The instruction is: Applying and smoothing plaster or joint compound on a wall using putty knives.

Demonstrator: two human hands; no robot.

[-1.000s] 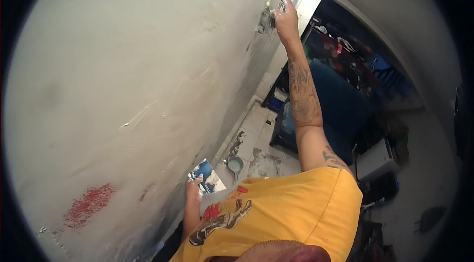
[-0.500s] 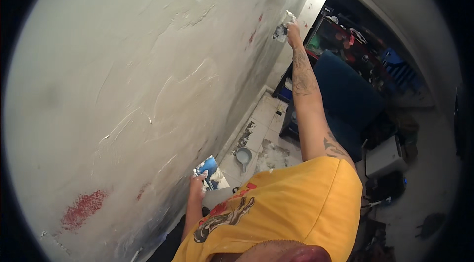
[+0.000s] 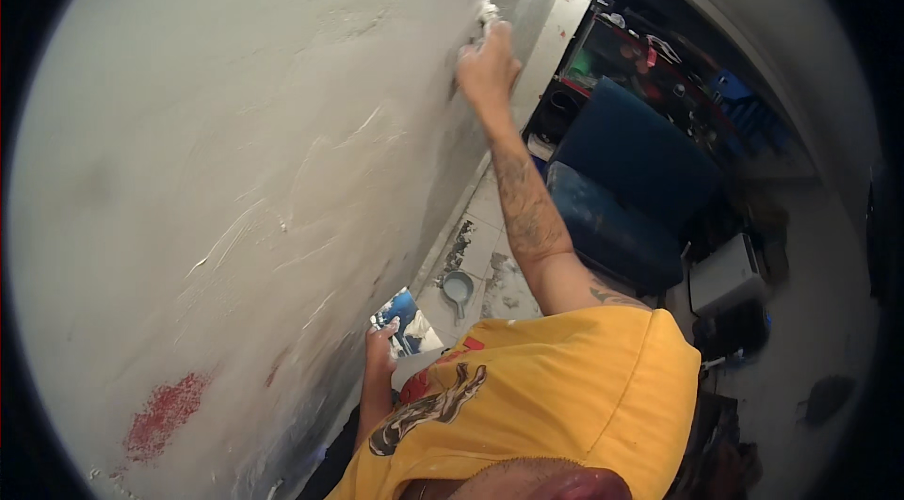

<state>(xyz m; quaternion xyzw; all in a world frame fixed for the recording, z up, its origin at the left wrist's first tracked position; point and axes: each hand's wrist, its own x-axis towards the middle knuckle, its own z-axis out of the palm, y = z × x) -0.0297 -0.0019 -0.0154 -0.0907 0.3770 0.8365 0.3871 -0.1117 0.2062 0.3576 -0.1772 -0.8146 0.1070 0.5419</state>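
Note:
My right hand (image 3: pixel 485 67) is raised against the pale plastered wall (image 3: pixel 188 152), closed around a putty-smeared scraper (image 3: pixel 487 12) that it mostly hides. Low down, my left hand (image 3: pixel 379 340) grips a flat board (image 3: pixel 405 312) with a blue face and white putty on it, held beside the wall. The wall carries faint trowel ridges and a rough red patch (image 3: pixel 165 415) at the lower left.
On the stained tile floor (image 3: pixel 508 288) lies a grey scoop-like pan (image 3: pixel 458 289). A dark blue armchair (image 3: pixel 631 170) stands right of my arm, before a cluttered shelf unit (image 3: pixel 631 57). A white box-shaped item (image 3: pixel 725 274) stands further right.
My right hand has swung left onto the wall, its back now toward me and the tool mostly hidden. My left hand and board have shifted slightly.

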